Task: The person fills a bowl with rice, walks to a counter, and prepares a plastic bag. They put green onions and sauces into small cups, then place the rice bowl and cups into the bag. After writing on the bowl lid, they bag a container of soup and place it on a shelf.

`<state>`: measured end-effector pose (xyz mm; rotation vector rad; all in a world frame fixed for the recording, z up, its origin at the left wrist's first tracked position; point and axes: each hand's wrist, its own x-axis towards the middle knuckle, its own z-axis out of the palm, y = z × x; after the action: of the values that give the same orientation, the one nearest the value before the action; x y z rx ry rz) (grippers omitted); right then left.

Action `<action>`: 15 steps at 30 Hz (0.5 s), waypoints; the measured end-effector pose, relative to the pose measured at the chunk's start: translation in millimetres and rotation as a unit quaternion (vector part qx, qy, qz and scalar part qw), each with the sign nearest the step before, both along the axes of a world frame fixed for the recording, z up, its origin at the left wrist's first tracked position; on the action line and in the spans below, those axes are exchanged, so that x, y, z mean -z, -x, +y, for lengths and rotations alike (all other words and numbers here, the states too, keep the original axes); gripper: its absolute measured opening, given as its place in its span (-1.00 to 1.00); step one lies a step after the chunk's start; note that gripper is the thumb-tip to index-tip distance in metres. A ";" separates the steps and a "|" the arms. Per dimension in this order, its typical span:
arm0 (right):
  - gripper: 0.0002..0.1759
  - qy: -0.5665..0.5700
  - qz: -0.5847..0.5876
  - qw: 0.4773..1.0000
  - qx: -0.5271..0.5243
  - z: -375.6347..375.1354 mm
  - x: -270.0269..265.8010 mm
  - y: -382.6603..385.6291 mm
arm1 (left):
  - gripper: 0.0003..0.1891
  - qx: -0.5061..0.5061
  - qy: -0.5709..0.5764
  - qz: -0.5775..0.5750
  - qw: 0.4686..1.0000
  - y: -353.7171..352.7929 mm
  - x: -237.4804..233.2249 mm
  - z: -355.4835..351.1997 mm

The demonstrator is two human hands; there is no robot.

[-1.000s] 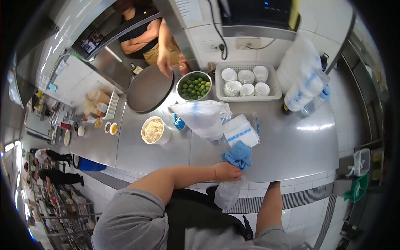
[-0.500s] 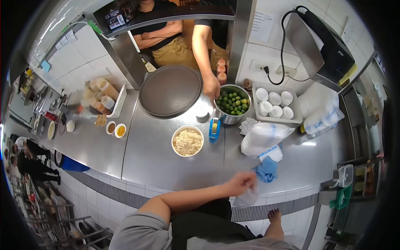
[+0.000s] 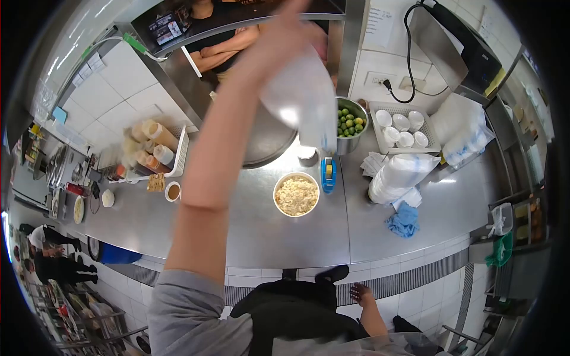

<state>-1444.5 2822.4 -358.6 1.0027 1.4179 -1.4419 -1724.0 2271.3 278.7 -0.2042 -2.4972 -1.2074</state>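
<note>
1. Plastic bag [image 3: 303, 95], thin, translucent and blurred: you have it raised in front of the serving opening, above the worktop [image 3: 267, 243], where half a second ago it hung low past the front edge.
2. Your left hand [image 3: 285, 38] has gone up with it, away from the crumpled blue cloth [image 3: 404, 221]. The bag hangs against that hand, but blur hides the fingers, so I cannot tell whether the grip is clamped on it.
3. Your right hand [image 3: 360, 293] is low at your side, fingers apart and holding nothing, much as before.
4. The co-worker's hand that was at the lime pot no longer shows; your forearm now crosses the view.
5. Behind the bag you have the flat, round, dull grey-brown tray [image 3: 267, 145], partly covered from sight.
6. Nearer you stands the round white tub [image 3: 275, 199] of pale, crumbly food [image 3: 297, 196], just beside the smooth blue tape dispenser [image 3: 328, 185].
7. The shiny metal pot [image 3: 347, 146] holds small, round green limes [image 3: 350, 121].
</note>
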 end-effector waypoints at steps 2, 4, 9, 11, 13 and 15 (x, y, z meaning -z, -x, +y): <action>-0.65 0.007 0.027 0.997 -0.074 -21.5 -12.0 6.0 | -0.54 0.198 0.070 -0.102 0.972 -26.6 53.1 27.7; -0.65 0.011 0.048 0.990 -0.135 -26.3 -14.2 12.7 | -0.45 0.449 0.088 -0.272 0.847 -80.6 107.5 92.1; -0.77 -0.148 0.203 0.946 -0.203 54.2 57.9 5.0 | -0.57 0.458 0.292 -0.293 0.787 -142.4 359.7 204.9; -0.76 -0.164 0.120 0.974 -0.104 82.7 37.6 0.9 | -0.68 0.379 0.276 -0.241 0.850 -151.1 376.2 224.6; -0.74 -0.211 0.023 0.977 -0.003 95.7 14.4 -2.7 | -0.74 0.313 0.192 -0.175 0.914 -146.2 401.3 252.3; -0.71 -0.181 -0.013 0.981 0.068 106.5 14.3 -0.5 | -0.74 0.270 0.177 -0.152 0.934 -131.3 413.6 269.8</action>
<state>-1444.0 2928.9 -372.9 1.3630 1.6553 -1.2841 -1592.7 2541.1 -134.9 -0.9133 -3.0414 -1.0121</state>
